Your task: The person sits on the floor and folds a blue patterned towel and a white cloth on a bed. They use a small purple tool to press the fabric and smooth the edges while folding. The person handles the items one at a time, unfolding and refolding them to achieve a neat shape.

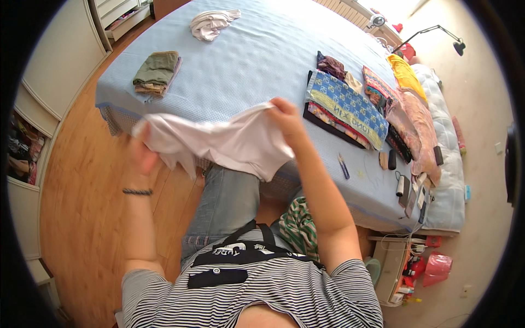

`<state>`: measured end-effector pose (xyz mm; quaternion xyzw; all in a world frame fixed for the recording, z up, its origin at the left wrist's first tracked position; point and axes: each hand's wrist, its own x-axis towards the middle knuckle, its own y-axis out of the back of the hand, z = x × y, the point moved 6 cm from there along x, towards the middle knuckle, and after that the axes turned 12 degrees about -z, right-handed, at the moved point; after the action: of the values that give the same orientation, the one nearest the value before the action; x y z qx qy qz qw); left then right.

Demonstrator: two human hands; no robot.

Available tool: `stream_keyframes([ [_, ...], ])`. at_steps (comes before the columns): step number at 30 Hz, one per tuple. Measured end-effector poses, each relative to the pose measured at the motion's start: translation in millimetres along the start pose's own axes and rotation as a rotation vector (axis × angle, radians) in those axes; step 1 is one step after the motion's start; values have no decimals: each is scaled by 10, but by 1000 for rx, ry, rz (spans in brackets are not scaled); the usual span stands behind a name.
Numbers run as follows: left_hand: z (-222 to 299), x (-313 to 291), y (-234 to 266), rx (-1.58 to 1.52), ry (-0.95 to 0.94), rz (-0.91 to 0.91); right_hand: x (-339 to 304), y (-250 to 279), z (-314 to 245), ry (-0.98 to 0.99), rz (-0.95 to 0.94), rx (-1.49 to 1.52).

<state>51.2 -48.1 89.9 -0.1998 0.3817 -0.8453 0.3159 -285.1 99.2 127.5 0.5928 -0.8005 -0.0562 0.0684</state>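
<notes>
A white garment [219, 139] is stretched between my two hands above the near edge of the bed and my lap. My right hand [288, 117] pinches its upper right corner. At the left end my left hand [143, 153] grips the cloth; it is smeared by motion, and the fabric covers part of its fingers. The garment's lower edges hang loose, and its exact kind cannot be made out. Beyond my left hand, a folded stack of green and tan clothes [157, 71] lies on the bed. Farther back sits a crumpled white cloth [212, 24].
On the right of the blue bedspread [246, 65] lies a pile of folded patterned cloths [347, 109]. Nearer are blue-handled thread snips [343, 166] and several small dark items. A yellow cloth [406, 76] lies by the pillows. Wardrobe doors [65, 60] and wooden floor [82, 202] are left.
</notes>
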Motion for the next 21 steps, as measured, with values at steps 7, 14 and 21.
stream_keyframes([
  [7, 407, -81, -1051, -54, -193, -471, -1462, 205, -392, 6, -508, 915],
  [14, -30, -243, -925, 15, 106, -348, -1379, -722, 4, -311, -162, 864],
  [21, 999, -343, -1403, 56, -28, -342, -1483, 170, -755, -171, -158, 173],
])
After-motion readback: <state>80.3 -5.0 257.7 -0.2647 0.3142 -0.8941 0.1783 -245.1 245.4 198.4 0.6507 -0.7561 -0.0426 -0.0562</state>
